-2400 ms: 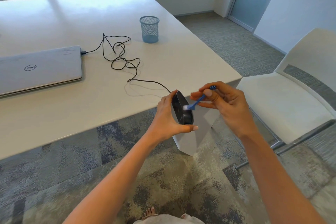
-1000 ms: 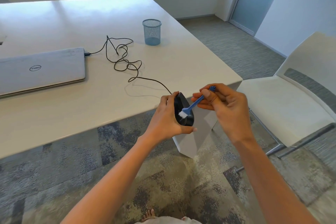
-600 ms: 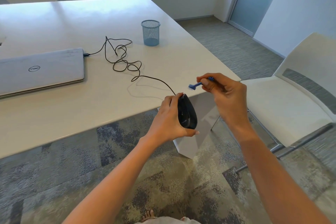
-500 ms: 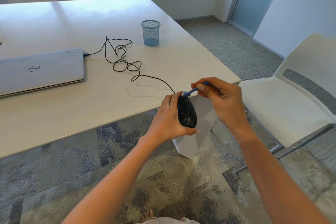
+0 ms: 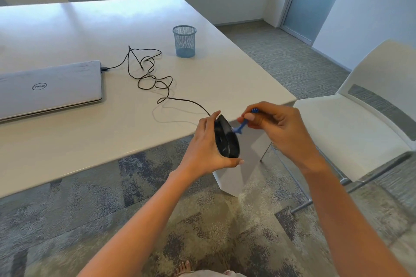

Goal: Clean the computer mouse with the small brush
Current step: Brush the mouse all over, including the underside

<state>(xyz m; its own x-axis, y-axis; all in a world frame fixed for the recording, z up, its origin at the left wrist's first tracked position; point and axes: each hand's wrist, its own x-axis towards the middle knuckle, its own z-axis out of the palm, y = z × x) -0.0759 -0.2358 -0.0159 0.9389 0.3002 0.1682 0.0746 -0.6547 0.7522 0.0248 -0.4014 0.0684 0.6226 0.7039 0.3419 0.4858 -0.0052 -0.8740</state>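
A black wired computer mouse [image 5: 226, 136] stands on edge in the air just off the table corner, gripped by my left hand [image 5: 203, 148] with fingers over its top and thumb under its bottom. My right hand [image 5: 275, 127] pinches a small blue brush [image 5: 242, 125] by its handle. The brush head touches the upper right side of the mouse. The mouse's black cable [image 5: 153, 78] runs in loose loops across the table to a laptop.
A closed silver laptop [image 5: 48, 87] lies on the white table [image 5: 112, 29] at the left. A blue mesh pen cup [image 5: 184, 41] stands farther back. A white chair [image 5: 351, 123] is close on the right, two more chairs behind the table.
The brush lifted off the mouse, then came back down onto its upper side. My left hand turned the mouse slightly and kept its grip.
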